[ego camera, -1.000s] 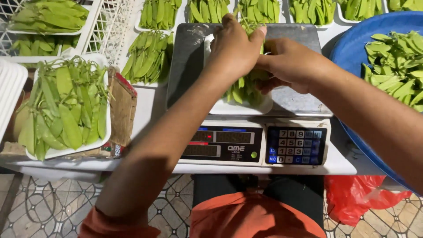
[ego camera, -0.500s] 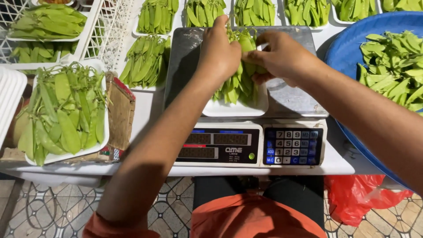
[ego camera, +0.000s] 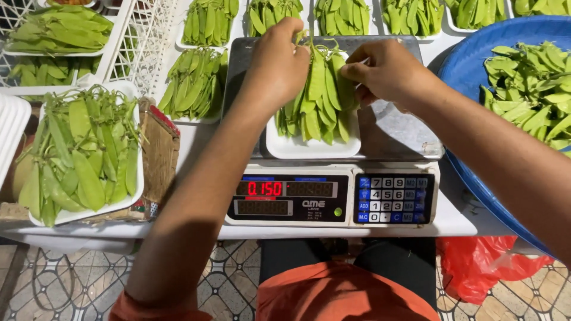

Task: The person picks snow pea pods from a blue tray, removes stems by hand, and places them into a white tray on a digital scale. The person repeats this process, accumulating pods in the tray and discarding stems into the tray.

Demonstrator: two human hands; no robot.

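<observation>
A white foam tray (ego camera: 279,145) heaped with green snow peas (ego camera: 318,98) rests on the steel platform of a digital scale (ego camera: 333,199). My left hand (ego camera: 276,62) presses against the left side of the pea pile, fingers curled at its far end. My right hand (ego camera: 383,71) touches the pile's right side, fingertips pinched on the pods. Both hands bracket the heap over the tray.
A blue tub (ego camera: 470,71) of loose snow peas (ego camera: 532,89) sits at the right. Filled white trays lie on the left (ego camera: 77,154), beside the scale (ego camera: 193,83) and along the back (ego camera: 342,15). A white wire basket (ego camera: 140,35) holds more trays. A red bag (ego camera: 482,267) hangs below the table.
Both hands have moved from on top of the pea pile to its far end and sides, uncovering the pods. The view has shifted so the scale sits lower in frame.
</observation>
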